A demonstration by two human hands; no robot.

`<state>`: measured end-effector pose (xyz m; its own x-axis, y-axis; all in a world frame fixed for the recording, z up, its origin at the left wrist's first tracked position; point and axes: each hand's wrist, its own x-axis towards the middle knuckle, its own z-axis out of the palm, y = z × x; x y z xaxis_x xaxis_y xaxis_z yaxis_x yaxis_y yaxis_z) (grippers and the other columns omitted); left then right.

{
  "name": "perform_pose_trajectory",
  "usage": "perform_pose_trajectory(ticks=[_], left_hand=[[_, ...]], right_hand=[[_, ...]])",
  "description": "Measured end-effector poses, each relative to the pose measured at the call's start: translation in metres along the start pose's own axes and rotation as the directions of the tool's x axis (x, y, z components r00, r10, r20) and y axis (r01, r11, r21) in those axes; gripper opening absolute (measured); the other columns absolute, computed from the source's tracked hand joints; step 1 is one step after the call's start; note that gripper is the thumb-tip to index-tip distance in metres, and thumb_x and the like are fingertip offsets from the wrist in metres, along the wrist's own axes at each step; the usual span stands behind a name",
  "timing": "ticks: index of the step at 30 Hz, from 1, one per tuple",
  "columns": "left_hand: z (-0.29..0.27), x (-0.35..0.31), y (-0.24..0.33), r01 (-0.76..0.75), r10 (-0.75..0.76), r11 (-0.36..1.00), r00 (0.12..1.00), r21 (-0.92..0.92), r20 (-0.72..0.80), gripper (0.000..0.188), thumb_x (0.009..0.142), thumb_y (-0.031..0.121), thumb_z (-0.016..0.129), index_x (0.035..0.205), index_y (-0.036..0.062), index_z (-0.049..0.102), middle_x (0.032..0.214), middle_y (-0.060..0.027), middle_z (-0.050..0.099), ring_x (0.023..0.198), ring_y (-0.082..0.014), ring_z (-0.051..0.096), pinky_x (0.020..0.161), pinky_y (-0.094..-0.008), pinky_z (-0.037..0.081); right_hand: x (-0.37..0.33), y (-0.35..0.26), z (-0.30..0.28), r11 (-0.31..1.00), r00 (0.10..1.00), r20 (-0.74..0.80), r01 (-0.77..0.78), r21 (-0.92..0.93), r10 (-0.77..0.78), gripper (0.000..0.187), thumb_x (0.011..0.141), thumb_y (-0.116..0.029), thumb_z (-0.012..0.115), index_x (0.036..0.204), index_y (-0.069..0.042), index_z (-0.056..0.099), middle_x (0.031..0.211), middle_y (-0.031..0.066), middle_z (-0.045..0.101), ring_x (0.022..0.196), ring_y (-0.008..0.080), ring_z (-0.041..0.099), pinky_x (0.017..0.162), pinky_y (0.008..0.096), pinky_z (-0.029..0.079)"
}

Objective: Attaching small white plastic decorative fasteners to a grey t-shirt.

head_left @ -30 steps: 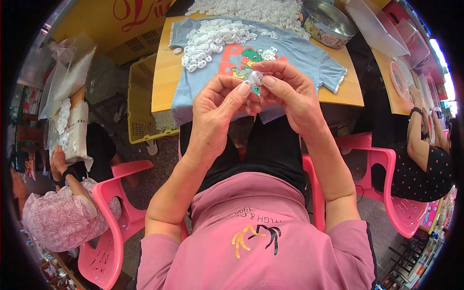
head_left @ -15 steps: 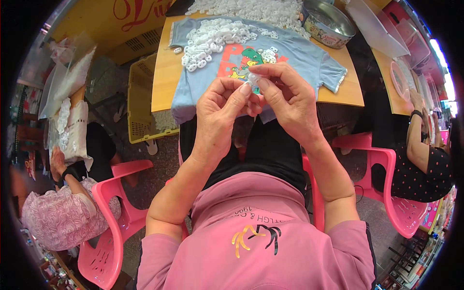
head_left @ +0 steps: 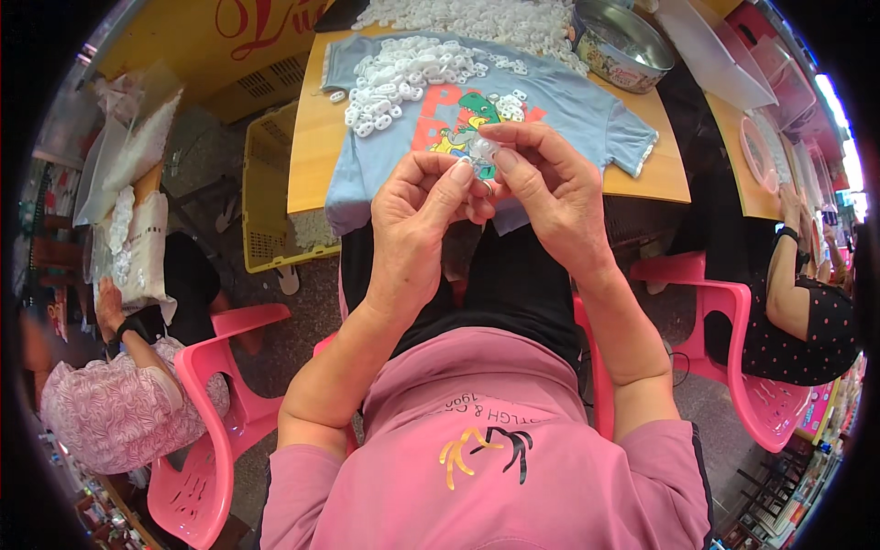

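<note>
My left hand (head_left: 423, 197) is closed, with thumb and forefinger pinched at a tiny white piece by the fingertips. My right hand (head_left: 545, 179) pinches a small whitish plastic piece (head_left: 483, 147) between thumb and fingers, close beside the left fingertips. The exact kind of either piece is too small to make out. Both hands hover over the near edge of a light blue T-shirt (head_left: 577, 115) spread on a wooden table (head_left: 662, 179). On the shirt lies a pile of white oval plastic pieces with two holes each (head_left: 394, 78), and a smaller heap (head_left: 510, 107) sits near the dinosaur print.
Many more white pieces (head_left: 477, 16) cover the table's far side, beside a round metal tin (head_left: 623, 46). A yellow plastic crate (head_left: 266, 206) stands at the table's left. Co-workers sit on pink chairs, one left (head_left: 206, 440) and one right (head_left: 733, 339).
My right fingertips and the piece in them have shifted slightly to the right, opening a small gap from the left fingertips. The piles on the shirt look the same.
</note>
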<state>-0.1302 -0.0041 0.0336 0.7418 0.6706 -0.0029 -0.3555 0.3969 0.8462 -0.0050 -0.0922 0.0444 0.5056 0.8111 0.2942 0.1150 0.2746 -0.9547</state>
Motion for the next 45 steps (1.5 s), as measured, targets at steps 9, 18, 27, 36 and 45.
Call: perform_pose_trajectory(ticks=[9,18,27,36,45], left_hand=[[-0.002,0.000,0.000,-0.009,0.009,0.999,1.000,0.050,0.002,0.014,0.095,0.012,0.058,0.100,-0.0002,0.055,0.086,-0.0099,0.064,0.071,-0.0150,0.062,0.067,-0.0262,0.049],[-0.001,0.000,-0.002,-0.023,0.025,0.999,0.999,0.045,-0.030,0.014,0.094,0.013,0.061,0.096,-0.0003,0.056,0.080,-0.0077,0.065,0.068,-0.0112,0.062,0.064,-0.0225,0.050],[-0.007,-0.002,-0.008,0.013,-0.012,0.999,1.000,0.051,-0.022,0.014,0.092,0.011,0.063,0.095,-0.0011,0.058,0.080,-0.0082,0.066,0.067,-0.0111,0.062,0.063,-0.0230,0.051],[-0.018,-0.001,-0.010,-0.202,0.178,0.965,0.973,0.166,0.150,0.028,0.092,0.016,0.064,0.115,0.0016,0.055,0.108,-0.0059,0.059,0.099,-0.0109,0.056,0.086,-0.0244,0.045],[-0.023,-0.011,-0.009,-0.353,0.277,0.915,0.902,0.194,0.331,0.045,0.099,0.039,0.047,0.114,-0.0014,0.060,0.118,-0.0127,0.057,0.118,-0.0225,0.049,0.099,-0.0341,0.038]], right_hand=[[0.001,0.002,-0.002,0.986,0.999,0.024,0.044,-0.158,-0.040,0.021,0.095,-0.005,0.054,0.114,0.001,0.060,0.105,0.0059,0.062,0.083,0.0081,0.060,0.069,0.0228,0.052],[-0.003,-0.001,0.006,0.998,0.999,0.009,-0.039,-0.045,0.040,0.020,0.095,-0.005,0.055,0.113,0.002,0.061,0.092,0.0030,0.063,0.077,0.0077,0.060,0.070,0.0211,0.050],[-0.013,0.012,0.012,0.996,0.998,-0.024,0.048,-0.072,-0.050,0.022,0.095,-0.001,0.054,0.115,0.002,0.062,0.097,0.0030,0.062,0.087,0.0074,0.058,0.076,0.0226,0.050],[-0.011,0.006,0.005,0.831,0.951,0.111,-0.306,0.464,0.289,0.039,0.092,-0.008,0.060,0.129,-0.001,0.050,0.094,0.0060,0.061,0.076,0.0116,0.060,0.071,0.0262,0.051],[-0.021,-0.002,0.028,0.538,0.898,0.283,-0.430,0.725,0.337,0.066,0.092,-0.003,0.059,0.146,-0.008,0.023,0.102,0.0084,0.059,0.085,0.0153,0.062,0.076,0.0299,0.053]])
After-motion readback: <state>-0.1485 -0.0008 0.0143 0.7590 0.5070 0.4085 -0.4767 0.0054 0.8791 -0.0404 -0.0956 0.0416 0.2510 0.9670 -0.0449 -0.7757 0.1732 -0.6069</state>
